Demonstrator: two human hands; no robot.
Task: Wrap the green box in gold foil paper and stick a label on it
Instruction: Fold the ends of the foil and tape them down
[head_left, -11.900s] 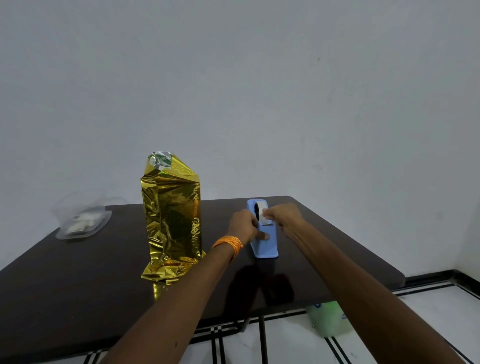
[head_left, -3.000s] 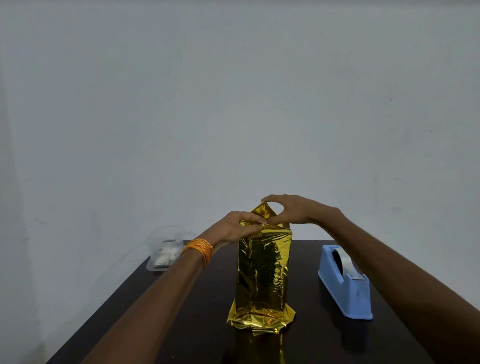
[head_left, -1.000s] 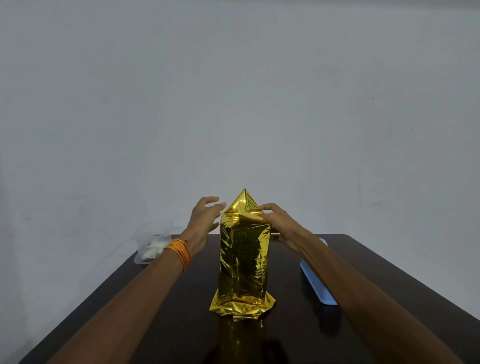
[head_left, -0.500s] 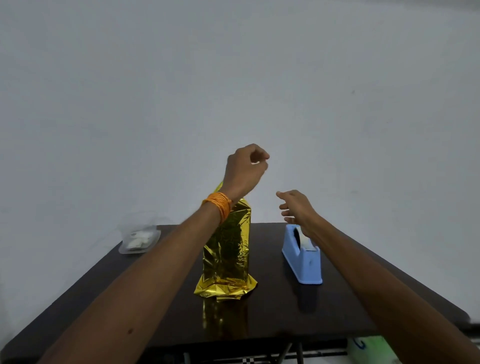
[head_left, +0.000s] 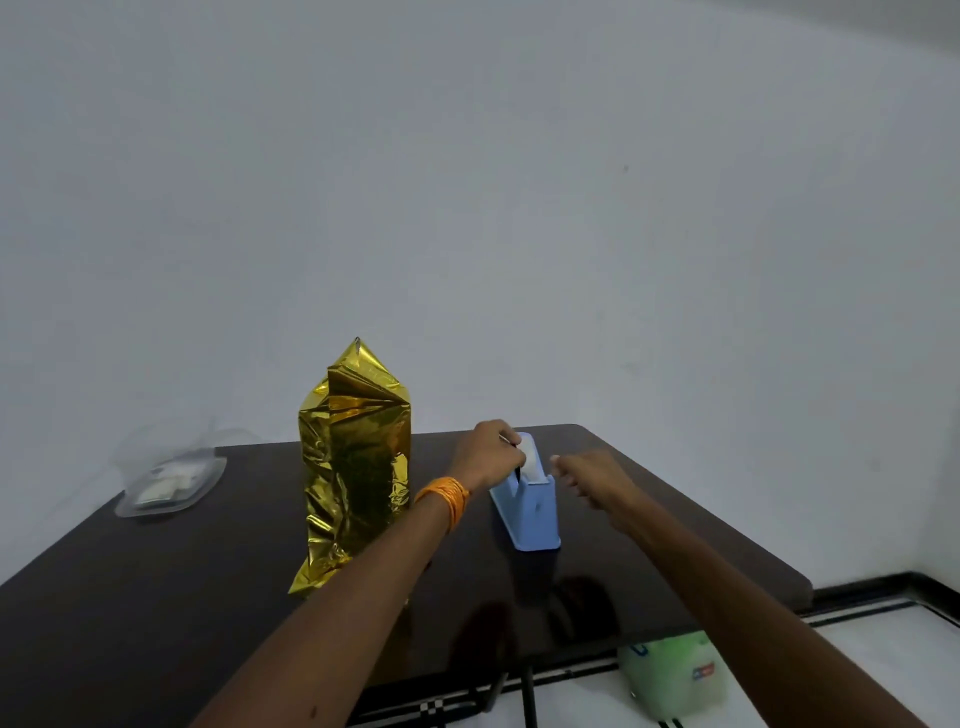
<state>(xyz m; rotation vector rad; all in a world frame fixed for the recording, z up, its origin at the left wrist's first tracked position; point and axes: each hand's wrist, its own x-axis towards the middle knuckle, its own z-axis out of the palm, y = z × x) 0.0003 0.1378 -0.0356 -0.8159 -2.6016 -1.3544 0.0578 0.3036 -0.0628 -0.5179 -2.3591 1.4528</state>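
- Both my hands are leaving the foil-wrapped box (head_left: 356, 467): the left hand (head_left: 491, 457), raised above it half a second ago, is now curling over the top of the blue tape dispenser (head_left: 530, 512), gripping it.
- The right hand (head_left: 587, 475) is hovering just beside the dispenser, fingers loose, holding nothing.
- The box is standing upright on the worktop (head_left: 156, 597), left of the dispenser, its top fold sticking up in a peak.
- I am seeing two risks: that fold springing open while untended, and the dispenser sliding under a hard pull on the tape.
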